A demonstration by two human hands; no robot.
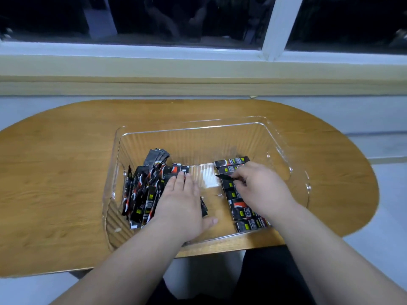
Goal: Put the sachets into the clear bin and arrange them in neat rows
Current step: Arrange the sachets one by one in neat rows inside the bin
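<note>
Right, beyond both hands I see a dark window with a white frame [275,25] (the glass shows only dim shapes). Closer in, an oval light-brown wooden table [55,172] spreads out on either side of the forearms. On it stands a clear ribbed plastic bin [191,126], rectangular with rounded corners, and both hands reach down inside it.

Under and to the outer side of the left hand [182,201] lies a loose heap of black-and-red sachets [141,190], many leaning on edge toward the bin's wall and pointing different ways. Under the right hand [262,188] runs a row of black sachets [239,208], laid flat side by side from just past the fingertips back toward the wrist. The two groups sit apart, with the bin floor showing between the hands.

I read the left hand as relaxed and flat: palm down, fingers straight and together on the heap's inner edge, thumb spread toward the near wall. The right hand has its fingers curled, pinching a single black sachet [224,177] by one end; that sachet pokes out toward the left hand, just over the row.
</note>
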